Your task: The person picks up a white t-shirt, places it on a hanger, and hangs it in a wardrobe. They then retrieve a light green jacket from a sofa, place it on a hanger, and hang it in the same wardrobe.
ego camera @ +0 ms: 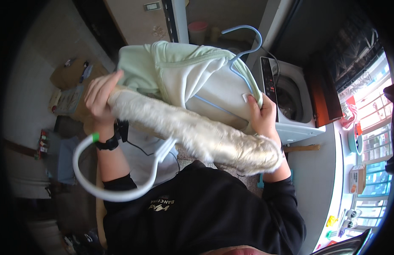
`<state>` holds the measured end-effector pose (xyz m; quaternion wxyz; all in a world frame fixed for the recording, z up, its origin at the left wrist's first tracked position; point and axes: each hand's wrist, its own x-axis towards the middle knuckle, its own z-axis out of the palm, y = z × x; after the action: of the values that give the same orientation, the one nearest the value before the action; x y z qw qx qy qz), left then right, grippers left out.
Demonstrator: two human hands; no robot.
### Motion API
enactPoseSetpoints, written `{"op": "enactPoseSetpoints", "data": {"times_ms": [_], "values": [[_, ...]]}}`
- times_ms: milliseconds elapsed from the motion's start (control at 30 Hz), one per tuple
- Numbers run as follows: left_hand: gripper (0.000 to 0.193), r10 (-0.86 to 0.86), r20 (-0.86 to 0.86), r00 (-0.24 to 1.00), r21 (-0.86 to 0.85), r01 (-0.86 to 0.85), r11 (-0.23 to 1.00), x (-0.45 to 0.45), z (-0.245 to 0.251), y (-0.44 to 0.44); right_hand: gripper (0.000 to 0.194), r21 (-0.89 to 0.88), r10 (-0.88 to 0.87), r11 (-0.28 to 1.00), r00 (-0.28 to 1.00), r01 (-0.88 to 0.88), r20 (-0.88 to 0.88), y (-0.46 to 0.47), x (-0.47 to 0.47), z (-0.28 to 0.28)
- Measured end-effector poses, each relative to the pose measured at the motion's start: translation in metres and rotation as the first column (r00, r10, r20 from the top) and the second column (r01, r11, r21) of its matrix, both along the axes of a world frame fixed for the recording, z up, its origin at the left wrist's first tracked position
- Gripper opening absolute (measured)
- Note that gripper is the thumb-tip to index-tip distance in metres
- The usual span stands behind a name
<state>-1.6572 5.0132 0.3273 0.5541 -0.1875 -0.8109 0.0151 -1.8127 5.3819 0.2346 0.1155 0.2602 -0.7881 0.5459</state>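
My left hand (101, 95), with a dark band on its wrist, grips the left end of a cream, fluffy, fur-like garment (197, 130). The garment stretches across the front of both forearms. A large white hook (117, 196) with a green tip sticks out from below it towards me; where it is fixed is hidden. Behind the fluffy piece hangs a pale green garment (181, 52) with a whitish inside, on a light blue clothes hanger (259, 36). My right hand (264, 113) pinches this garment's neck edge beside a small white label (246, 97), thumb on the inside.
A top-loading washing machine (295, 92) stands open at the right, beyond my right hand. Along the barred window on the right are a teal basin (355, 140) and a cardboard box (357, 179). A pink-lidded bucket (198, 30) stands in the far doorway. Brown cardboard (68, 75) lies left.
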Motion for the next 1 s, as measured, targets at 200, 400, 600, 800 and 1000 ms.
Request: {"op": "enactPoseSetpoints", "data": {"times_ms": [200,400,600,800,1000], "values": [[0.030,-0.033,0.207,0.978,0.207,-0.010,0.978,-0.089,-0.020,-0.097,0.017,0.043,0.080,0.996,0.996,-0.078,-0.036,-0.079,-0.135,0.025],[0.032,0.159,0.213,0.964,0.229,-0.208,0.951,-0.081,-0.032,-0.181,0.018,0.009,0.183,0.983,0.983,-0.184,0.012,-0.156,-0.221,0.037],[0.023,0.559,0.262,0.787,0.255,-0.615,0.746,-0.032,-0.056,-0.220,0.024,-0.030,0.320,0.947,0.947,-0.319,0.036,-0.251,-0.301,0.035],[0.023,0.827,0.394,0.401,0.220,-0.915,0.338,0.012,-0.067,-0.222,0.029,-0.058,0.606,0.791,0.770,-0.608,0.199,-0.350,-0.369,0.031],[0.027,0.729,0.680,0.082,0.353,-0.908,-0.227,-0.006,-0.094,-0.173,0.030,-0.254,0.848,0.451,0.322,-0.856,0.420,-0.436,-0.410,-0.009]]}}
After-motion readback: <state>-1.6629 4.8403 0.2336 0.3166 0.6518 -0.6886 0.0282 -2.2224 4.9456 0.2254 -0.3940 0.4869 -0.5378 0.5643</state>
